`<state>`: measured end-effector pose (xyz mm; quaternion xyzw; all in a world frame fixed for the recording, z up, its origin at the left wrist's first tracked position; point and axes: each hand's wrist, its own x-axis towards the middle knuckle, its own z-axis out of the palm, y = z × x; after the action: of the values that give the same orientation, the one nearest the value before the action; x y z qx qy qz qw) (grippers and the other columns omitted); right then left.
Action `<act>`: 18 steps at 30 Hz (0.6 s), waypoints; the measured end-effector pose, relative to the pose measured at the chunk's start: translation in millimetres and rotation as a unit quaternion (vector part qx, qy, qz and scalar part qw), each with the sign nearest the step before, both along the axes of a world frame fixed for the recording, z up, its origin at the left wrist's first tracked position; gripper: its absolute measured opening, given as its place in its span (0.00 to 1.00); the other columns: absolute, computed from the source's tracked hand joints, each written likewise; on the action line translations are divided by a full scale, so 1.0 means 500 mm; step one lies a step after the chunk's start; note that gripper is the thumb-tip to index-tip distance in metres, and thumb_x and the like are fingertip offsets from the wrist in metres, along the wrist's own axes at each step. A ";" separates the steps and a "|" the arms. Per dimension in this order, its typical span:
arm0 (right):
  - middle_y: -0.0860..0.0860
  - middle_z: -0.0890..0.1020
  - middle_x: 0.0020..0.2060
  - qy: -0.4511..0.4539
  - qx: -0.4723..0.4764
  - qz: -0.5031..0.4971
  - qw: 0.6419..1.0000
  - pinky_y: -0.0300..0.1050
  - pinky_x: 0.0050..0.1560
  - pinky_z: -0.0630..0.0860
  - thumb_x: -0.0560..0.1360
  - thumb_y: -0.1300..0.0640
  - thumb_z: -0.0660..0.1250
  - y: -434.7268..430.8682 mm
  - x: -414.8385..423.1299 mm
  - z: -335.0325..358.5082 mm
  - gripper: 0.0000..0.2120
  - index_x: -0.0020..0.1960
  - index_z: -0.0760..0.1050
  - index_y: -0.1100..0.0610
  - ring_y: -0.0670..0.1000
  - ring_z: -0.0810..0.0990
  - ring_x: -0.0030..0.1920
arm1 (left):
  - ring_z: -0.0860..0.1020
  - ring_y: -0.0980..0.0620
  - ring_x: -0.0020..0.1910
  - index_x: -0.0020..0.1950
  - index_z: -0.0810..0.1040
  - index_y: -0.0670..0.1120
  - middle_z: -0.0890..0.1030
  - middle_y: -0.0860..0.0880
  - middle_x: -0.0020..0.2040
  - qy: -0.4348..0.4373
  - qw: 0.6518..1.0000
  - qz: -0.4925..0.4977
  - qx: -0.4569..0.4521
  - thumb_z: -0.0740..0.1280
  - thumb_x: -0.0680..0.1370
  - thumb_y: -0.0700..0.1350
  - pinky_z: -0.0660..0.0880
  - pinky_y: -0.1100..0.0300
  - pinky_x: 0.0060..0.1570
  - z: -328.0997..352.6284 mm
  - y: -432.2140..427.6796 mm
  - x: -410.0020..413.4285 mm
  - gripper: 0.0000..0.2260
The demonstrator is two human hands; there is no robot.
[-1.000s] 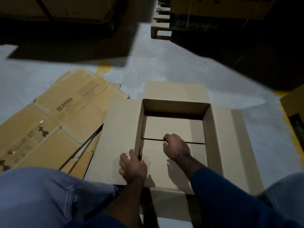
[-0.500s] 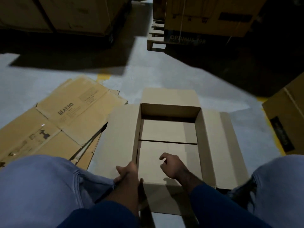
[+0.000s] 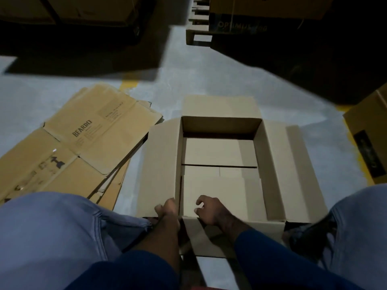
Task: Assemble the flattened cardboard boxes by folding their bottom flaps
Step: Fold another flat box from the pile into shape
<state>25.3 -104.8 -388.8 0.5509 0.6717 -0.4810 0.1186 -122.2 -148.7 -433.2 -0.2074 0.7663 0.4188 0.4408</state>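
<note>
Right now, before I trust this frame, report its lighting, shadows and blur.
Head view: dim light, with only a patch of floor lit and the stacked cartons at the top sunk in deep shadow. Head view: the open box and the BEARDO print on the flattened boxes read clearly. Head view: the shoe at the right is smeared, and the wide lens bows the box edges.

Scene recorded as dim. The floor (image 3: 194, 84) is lit only in a pale central patch; its far edge and both far corners are swallowed by hard-edged black shadow. The far inner wall of the open box (image 3: 219, 155) is shaded. Trouser legs (image 3: 52, 237) are rendered soft and blurred. Straight lines are bowed near the frame borders.
</note>
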 end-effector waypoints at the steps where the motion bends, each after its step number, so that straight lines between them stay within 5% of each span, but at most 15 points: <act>1: 0.54 0.83 0.55 0.000 0.001 -0.007 1.000 0.46 0.56 0.78 0.79 0.45 0.67 -0.003 -0.003 -0.001 0.15 0.63 0.77 0.51 0.55 0.82 0.53 | 0.72 0.36 0.65 0.74 0.66 0.42 0.69 0.39 0.72 0.021 1.000 0.002 -0.002 0.70 0.77 0.44 0.72 0.46 0.60 -0.001 -0.002 0.001 0.28; 5: 0.55 0.83 0.56 0.011 0.011 -0.028 0.999 0.45 0.56 0.77 0.79 0.40 0.66 -0.007 -0.018 0.001 0.18 0.61 0.78 0.50 0.56 0.82 0.55 | 0.74 0.36 0.58 0.59 0.66 0.55 0.69 0.40 0.69 0.097 0.994 0.032 -0.032 0.67 0.69 0.56 0.75 0.40 0.61 -0.071 0.000 0.001 0.21; 8: 0.55 0.84 0.56 0.023 0.016 -0.029 0.999 0.47 0.57 0.78 0.79 0.36 0.63 -0.008 -0.028 0.016 0.20 0.60 0.79 0.51 0.56 0.81 0.56 | 0.72 0.34 0.64 0.68 0.66 0.57 0.68 0.37 0.71 0.125 0.989 0.068 -0.049 0.64 0.71 0.59 0.69 0.38 0.67 -0.181 0.017 -0.020 0.26; 10: 0.54 0.84 0.56 0.036 0.011 -0.036 0.999 0.46 0.55 0.77 0.79 0.35 0.62 -0.012 -0.036 0.035 0.21 0.57 0.79 0.50 0.56 0.81 0.55 | 0.72 0.34 0.67 0.76 0.65 0.52 0.67 0.35 0.73 0.114 0.991 0.070 -0.032 0.64 0.76 0.55 0.69 0.40 0.68 -0.106 0.026 -0.003 0.28; 12: 0.52 0.84 0.57 0.039 0.006 -0.041 0.998 0.47 0.56 0.77 0.79 0.32 0.59 -0.017 -0.044 0.056 0.22 0.54 0.79 0.48 0.56 0.81 0.55 | 0.76 0.35 0.61 0.76 0.67 0.46 0.71 0.36 0.70 0.057 0.997 0.053 -0.002 0.63 0.81 0.48 0.78 0.43 0.57 0.020 0.024 0.019 0.23; 14: 0.51 0.84 0.56 0.035 0.008 -0.040 0.999 0.49 0.56 0.77 0.78 0.29 0.56 -0.023 -0.051 0.072 0.23 0.50 0.77 0.47 0.56 0.81 0.54 | 0.79 0.39 0.52 0.69 0.72 0.40 0.76 0.38 0.62 -0.016 0.997 0.062 0.036 0.61 0.83 0.44 0.80 0.49 0.42 0.074 0.012 0.027 0.15; 18: 0.53 0.82 0.55 0.000 0.046 -0.026 0.999 0.48 0.49 0.76 0.79 0.30 0.54 -0.032 -0.070 0.095 0.25 0.52 0.75 0.49 0.57 0.80 0.52 | 0.77 0.43 0.34 0.44 0.77 0.38 0.77 0.38 0.38 -0.051 0.993 0.001 0.105 0.59 0.82 0.34 0.73 0.54 0.35 0.127 -0.015 0.038 0.10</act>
<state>-9.7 -120.9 -341.5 0.5731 0.6785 -0.4524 0.0812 -103.5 -156.0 -369.6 -0.1821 0.6944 0.4859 0.4985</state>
